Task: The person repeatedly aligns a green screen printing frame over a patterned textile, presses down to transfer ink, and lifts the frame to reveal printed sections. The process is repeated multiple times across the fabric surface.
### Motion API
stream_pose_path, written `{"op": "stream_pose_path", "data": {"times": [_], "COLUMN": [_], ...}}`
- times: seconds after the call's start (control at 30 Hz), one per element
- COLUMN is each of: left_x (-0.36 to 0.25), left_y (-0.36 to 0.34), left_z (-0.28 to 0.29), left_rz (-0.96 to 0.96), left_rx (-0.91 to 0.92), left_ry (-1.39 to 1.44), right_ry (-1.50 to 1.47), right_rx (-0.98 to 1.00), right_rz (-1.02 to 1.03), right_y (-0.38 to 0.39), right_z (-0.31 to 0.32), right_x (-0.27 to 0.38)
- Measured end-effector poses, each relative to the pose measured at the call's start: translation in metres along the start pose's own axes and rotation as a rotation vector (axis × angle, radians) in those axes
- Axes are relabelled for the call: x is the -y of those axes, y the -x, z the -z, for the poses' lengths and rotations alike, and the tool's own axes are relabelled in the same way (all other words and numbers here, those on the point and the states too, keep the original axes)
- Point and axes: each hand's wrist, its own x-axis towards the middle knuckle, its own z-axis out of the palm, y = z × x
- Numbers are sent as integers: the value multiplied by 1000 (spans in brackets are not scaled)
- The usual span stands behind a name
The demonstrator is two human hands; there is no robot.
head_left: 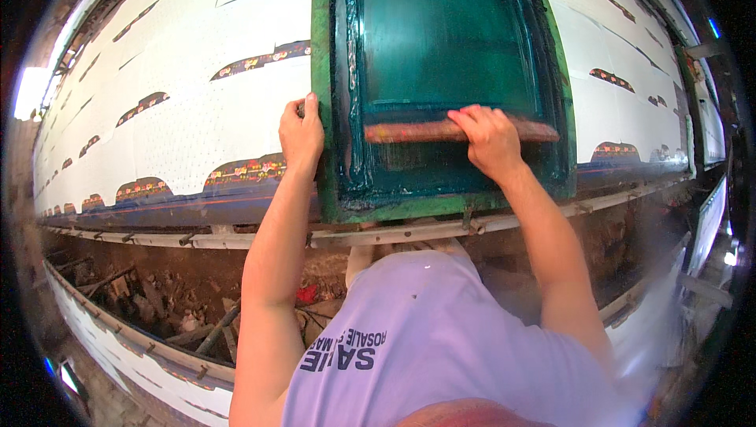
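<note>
A screen-printing frame (321, 49) with green edges lies on a long table, its mesh coated with dark teal ink. My right hand (490, 139) is closed over a squeegee (417, 131) with a reddish-brown wooden handle, which lies crosswise on the lower part of the mesh. The squeegee's blade is hidden beneath the handle. At the frame's left edge my left hand (302, 135) is closed, thumb along the green side and fingers curled around it. A small dark piece shows by those fingers. Thick ink streaks run down the inside left of the mesh.
White sheets (173, 25) with cut-out gaps showing flowered dark fabric (246, 171) cover the table on both sides. A metal rail (386, 234) runs along its near edge. Below lies a rubble-strewn floor (157, 305). Another white-covered table (142, 356) stands at the lower left.
</note>
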Motion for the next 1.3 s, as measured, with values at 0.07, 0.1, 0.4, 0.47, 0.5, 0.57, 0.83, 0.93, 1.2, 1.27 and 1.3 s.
{"op": "stream_pose_path", "data": {"times": [0.07,0.1,0.4,0.47,0.5,0.57,0.83,0.93,1.2,1.27,1.3], "left_x": [-2,-2,2,-1,1,-1,2,-11,-7,-8,-5], "left_y": [1,1,4,6,6,6,6,8,6,6,5], "left_z": [-1,-1,-3,-4,-3,-4,-3,-5,-4,-4,-5], "left_rz": [-17,-18,56,46,45,51,61,46,57,52,41], "left_rx": [-21,-25,-169,-198,-213,-234,-246,-268,-258,-259,-258], "left_ry": [-9,-4,-6,-33,-49,-69,-161,-164,-154,-134,-128], "right_ry": [22,34,131,162,179,182,27,-33,55,72,104], "right_rx": [-23,-28,-9,-20,-32,-40,-45,-50,218,176,180], "right_rz": [12,20,-10,-4,3,7,-88,-73,-174,-122,-87], "right_y": [-35,-54,-215,-244,-255,-275,-312,-308,-333,-325,-322], "right_z": [-13,-16,-61,-68,-71,-76,-52,-49,-36,-43,-45], "right_x": [-27,-40,-159,-179,-186,-201,-221,-220,-237,-237,-239]}}
